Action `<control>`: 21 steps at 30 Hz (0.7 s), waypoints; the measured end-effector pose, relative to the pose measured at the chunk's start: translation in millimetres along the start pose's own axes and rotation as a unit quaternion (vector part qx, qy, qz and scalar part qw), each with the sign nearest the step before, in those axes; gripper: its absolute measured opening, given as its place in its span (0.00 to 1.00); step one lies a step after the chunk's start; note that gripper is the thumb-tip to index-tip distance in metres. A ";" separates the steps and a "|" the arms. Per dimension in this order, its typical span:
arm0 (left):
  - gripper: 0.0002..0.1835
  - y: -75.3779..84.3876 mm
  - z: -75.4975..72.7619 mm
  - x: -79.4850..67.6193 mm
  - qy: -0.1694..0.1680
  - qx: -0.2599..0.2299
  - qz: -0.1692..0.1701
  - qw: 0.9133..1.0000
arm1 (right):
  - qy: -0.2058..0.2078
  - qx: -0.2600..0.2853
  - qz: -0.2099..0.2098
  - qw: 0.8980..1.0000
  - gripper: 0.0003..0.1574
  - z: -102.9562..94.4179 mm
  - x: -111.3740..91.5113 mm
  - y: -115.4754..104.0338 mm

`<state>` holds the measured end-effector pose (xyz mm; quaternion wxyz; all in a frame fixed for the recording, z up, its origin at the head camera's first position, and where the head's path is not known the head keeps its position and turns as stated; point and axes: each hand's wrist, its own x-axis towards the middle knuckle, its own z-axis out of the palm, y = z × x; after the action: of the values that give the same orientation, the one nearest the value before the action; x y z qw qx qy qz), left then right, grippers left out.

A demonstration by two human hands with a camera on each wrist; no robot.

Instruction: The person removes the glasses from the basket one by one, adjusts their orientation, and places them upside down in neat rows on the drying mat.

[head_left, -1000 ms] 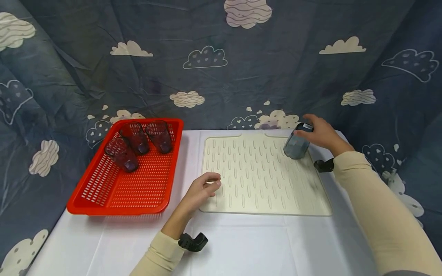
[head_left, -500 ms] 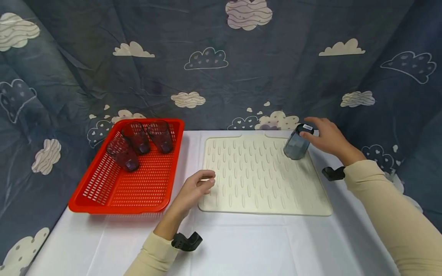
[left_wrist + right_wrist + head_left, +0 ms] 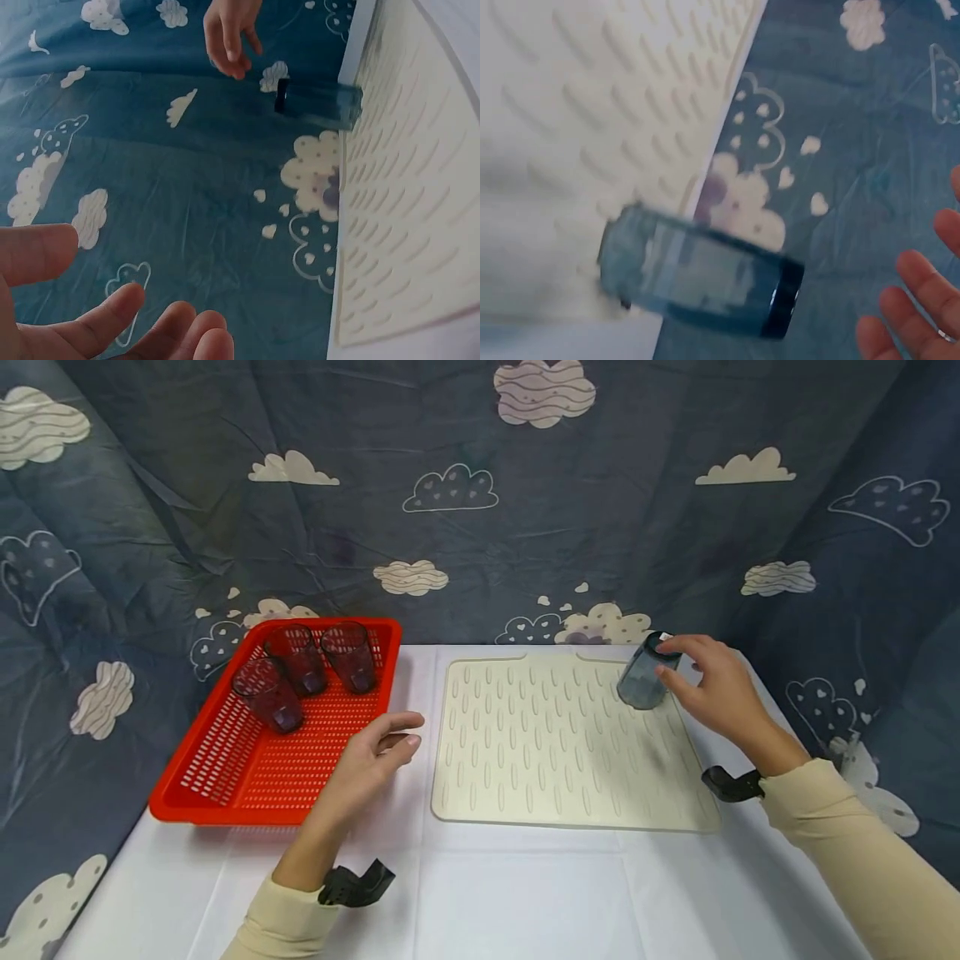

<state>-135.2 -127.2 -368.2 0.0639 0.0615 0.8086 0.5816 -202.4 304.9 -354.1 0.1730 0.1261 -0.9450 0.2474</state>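
A: How is the glass [image 3: 642, 677] found?

B: It is see-through and tinted blue-grey. It is stood upside down on the cream mat [image 3: 558, 743], near the far right corner, with its mouth set down and its thick, dark base turned up.

A: Is it gripped by the right hand [image 3: 712, 689]?

B: It is not. The fingers [image 3: 922, 292] are bent loosely and parted. In the head view the base is overlapped by the fingertips, and contact might be read there; in both wrist views a gap is shown between hand and glass.

A: How is the left hand [image 3: 371, 756] placed?

B: It is raised between the red basket [image 3: 168, 802] and the mat. Its fingers are parted from the thumb, as is best seen from its own wrist.

A: What is recorded by one view alone?

B: By the head view, the basket and three other glasses [image 3: 273, 697], stood mouth up inside it. A small white patch [image 3: 665, 637] is also noted there on the upturned base. By the right wrist view, a silvery glint [image 3: 946, 335] on one finger; the glass's mouth is blurred there.
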 end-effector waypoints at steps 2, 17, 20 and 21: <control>0.20 0.0 -7.1 -2.5 0.004 0.009 -0.001 1.000 | -0.007 0.025 0.011 1.000 0.21 2.7 -4.0 -6.1; 0.27 14.0 -95.5 4.0 0.021 0.159 -0.036 0.986 | -0.107 0.183 0.069 0.975 0.21 41.3 -23.0 -54.4; 0.29 13.9 -118.5 15.9 0.046 0.204 -0.035 0.977 | -0.116 0.203 0.062 0.970 0.20 54.6 -23.3 -62.5; 0.29 12.9 -125.7 18.8 0.059 0.225 -0.035 0.972 | -0.121 0.209 0.061 0.968 0.20 59.1 -23.4 -65.5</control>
<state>-175.4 -237.1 -317.0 0.0209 0.0112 0.9227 0.3848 -175.5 222.9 -383.7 0.0117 0.1308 -0.8921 0.4324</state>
